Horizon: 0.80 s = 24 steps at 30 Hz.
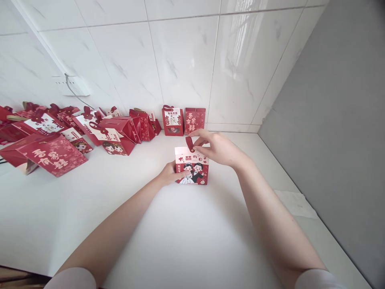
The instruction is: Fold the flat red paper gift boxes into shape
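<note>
On tbl (192,237): L hand (169,175) clasps box (195,164) low; R hand (219,147), arched above, pinches ribbon (189,143).

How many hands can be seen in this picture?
2. The left hand grips the printed box, thumb on its front; the right hand pinches the ribbon loop at its top. No other hand shows.

Smooth red-and-white card box (199,176) centred in my remote feed, dark-red cloth ribbon loop (189,142), glossy white marbled tiles (185,60) at twelve o'clock, smooth white tabletop (186,245) at six, matt grey panel (339,104) at three
</note>
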Each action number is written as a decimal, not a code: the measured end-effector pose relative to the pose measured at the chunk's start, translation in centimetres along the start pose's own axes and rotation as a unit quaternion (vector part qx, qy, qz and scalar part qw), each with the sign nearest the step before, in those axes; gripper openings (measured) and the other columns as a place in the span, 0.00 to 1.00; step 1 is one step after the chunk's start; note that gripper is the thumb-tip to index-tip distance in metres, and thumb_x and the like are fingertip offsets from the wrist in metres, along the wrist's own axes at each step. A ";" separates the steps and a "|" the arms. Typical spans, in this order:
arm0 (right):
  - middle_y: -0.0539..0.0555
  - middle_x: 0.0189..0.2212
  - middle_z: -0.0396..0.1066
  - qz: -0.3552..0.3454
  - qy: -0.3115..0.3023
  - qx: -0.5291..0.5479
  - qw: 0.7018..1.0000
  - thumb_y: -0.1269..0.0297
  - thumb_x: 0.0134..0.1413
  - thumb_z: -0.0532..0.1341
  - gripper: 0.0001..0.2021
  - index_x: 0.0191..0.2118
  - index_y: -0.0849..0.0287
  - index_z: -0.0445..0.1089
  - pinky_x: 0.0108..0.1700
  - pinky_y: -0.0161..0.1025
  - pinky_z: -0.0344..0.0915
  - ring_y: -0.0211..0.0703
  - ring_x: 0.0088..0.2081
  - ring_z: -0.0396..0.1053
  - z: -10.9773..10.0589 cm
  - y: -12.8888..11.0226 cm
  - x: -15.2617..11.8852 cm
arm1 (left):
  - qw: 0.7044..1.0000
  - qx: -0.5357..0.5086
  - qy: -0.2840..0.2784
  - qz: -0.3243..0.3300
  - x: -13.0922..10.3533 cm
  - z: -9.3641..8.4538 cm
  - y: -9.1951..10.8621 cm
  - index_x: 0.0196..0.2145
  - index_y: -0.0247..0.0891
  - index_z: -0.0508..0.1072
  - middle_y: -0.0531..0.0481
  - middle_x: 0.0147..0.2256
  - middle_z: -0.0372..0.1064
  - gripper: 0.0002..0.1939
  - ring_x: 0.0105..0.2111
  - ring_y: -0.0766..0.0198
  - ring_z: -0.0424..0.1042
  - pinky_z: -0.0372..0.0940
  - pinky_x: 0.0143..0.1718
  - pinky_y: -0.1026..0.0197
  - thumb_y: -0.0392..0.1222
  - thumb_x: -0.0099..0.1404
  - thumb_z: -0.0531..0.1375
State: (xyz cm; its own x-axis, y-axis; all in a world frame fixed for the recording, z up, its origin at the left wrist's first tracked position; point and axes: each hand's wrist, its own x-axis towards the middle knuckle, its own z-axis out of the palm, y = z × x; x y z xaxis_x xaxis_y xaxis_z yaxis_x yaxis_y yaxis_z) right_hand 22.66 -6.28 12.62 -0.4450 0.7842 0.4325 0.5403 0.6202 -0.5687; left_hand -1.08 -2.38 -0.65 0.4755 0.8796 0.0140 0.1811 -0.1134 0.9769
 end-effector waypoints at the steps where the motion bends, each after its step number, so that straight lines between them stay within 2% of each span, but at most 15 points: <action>1: 0.49 0.37 0.78 0.001 0.003 0.005 1.000 0.70 0.58 0.57 0.20 0.55 0.50 0.63 0.38 0.39 0.67 0.43 0.37 0.75 0.1 0.0 0.0 | 1.000 -0.002 0.001 -0.001 0.0 0.0 0.0 0.52 0.33 0.71 0.37 0.50 0.74 0.35 0.50 0.42 0.73 0.69 0.52 0.41 0.53 0.51 0.71; 4: 0.50 0.37 0.77 0.024 -0.003 0.005 1.000 0.68 0.56 0.58 0.23 0.58 0.50 0.59 0.35 0.38 0.65 0.43 0.35 0.74 0.6 0.2 0.1 | 1.000 -0.006 0.010 0.000 -0.1 0.1 0.1 0.52 0.34 0.71 0.38 0.50 0.74 0.35 0.50 0.43 0.74 0.69 0.52 0.42 0.52 0.50 0.72; 6: 0.49 0.32 0.76 0.045 -0.018 -0.015 0.999 0.67 0.56 0.59 0.22 0.57 0.51 0.60 0.31 0.37 0.62 0.42 0.30 0.71 0.9 0.4 0.2 | 1.000 -0.008 0.013 0.000 -0.1 0.2 0.1 0.52 0.34 0.72 0.39 0.49 0.74 0.35 0.50 0.43 0.74 0.69 0.52 0.42 0.53 0.50 0.72; 8: 0.47 0.24 0.72 0.054 -0.031 -0.049 0.997 0.64 0.57 0.59 0.14 0.49 0.53 0.66 0.28 0.36 0.57 0.41 0.25 0.66 1.3 0.6 0.4 | 1.000 -0.002 0.014 -0.003 -0.2 0.3 0.3 0.51 0.34 0.72 0.39 0.49 0.75 0.35 0.50 0.43 0.74 0.68 0.52 0.42 0.53 0.50 0.72; 10: 0.47 0.19 0.66 0.051 -0.032 -0.081 0.995 0.62 0.58 0.58 0.04 0.36 0.55 0.69 0.27 0.35 0.53 0.39 0.22 0.61 1.7 0.6 0.6 | 1.000 0.008 0.013 -0.006 -0.3 0.3 0.5 0.51 0.33 0.73 0.39 0.49 0.75 0.34 0.50 0.42 0.73 0.68 0.52 0.42 0.54 0.50 0.72; 11: 0.47 0.18 0.63 0.048 -0.028 -0.091 0.994 0.61 0.58 0.58 0.07 0.30 0.55 0.67 0.26 0.35 0.51 0.38 0.22 0.59 1.8 0.6 0.7 | 1.000 0.012 0.012 -0.007 -0.3 0.3 0.5 0.51 0.33 0.73 0.39 0.49 0.75 0.34 0.50 0.42 0.73 0.68 0.53 0.42 0.54 0.50 0.72; 13: 0.46 0.18 0.60 0.050 -0.020 -0.088 0.995 0.61 0.58 0.58 0.11 0.25 0.56 0.64 0.26 0.35 0.49 0.37 0.21 0.55 2.0 0.6 0.8 | 1.000 0.017 0.013 -0.005 -0.3 0.3 0.6 0.51 0.33 0.73 0.39 0.49 0.75 0.33 0.50 0.42 0.73 0.68 0.52 0.42 0.54 0.51 0.71; 18: 0.45 0.18 0.59 0.080 -0.008 -0.001 0.997 0.60 0.55 0.60 0.12 0.24 0.57 0.62 0.27 0.34 0.50 0.35 0.22 0.53 2.3 0.9 1.1 | 1.000 0.005 0.011 -0.005 -0.2 0.2 0.1 0.50 0.33 0.73 0.38 0.48 0.75 0.33 0.49 0.42 0.74 0.69 0.50 0.42 0.54 0.51 0.71; 24: 0.45 0.19 0.60 0.109 0.058 0.147 0.981 0.52 0.54 0.61 0.16 0.24 0.58 0.62 0.27 0.33 0.54 0.34 0.23 0.57 3.3 1.5 1.4 | 0.999 -0.017 0.024 0.018 0.1 0.3 -0.4 0.53 0.35 0.71 0.40 0.50 0.74 0.32 0.51 0.44 0.73 0.68 0.53 0.43 0.55 0.55 0.69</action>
State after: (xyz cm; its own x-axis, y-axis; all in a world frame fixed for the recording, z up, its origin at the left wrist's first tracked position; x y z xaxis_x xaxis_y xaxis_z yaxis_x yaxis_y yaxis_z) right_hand 20.48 -4.27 10.04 -0.2484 0.9049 0.3456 0.3764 0.4190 -0.8263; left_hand -0.87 -2.39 -1.06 0.4385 0.8968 0.0581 0.1345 -0.1294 0.9824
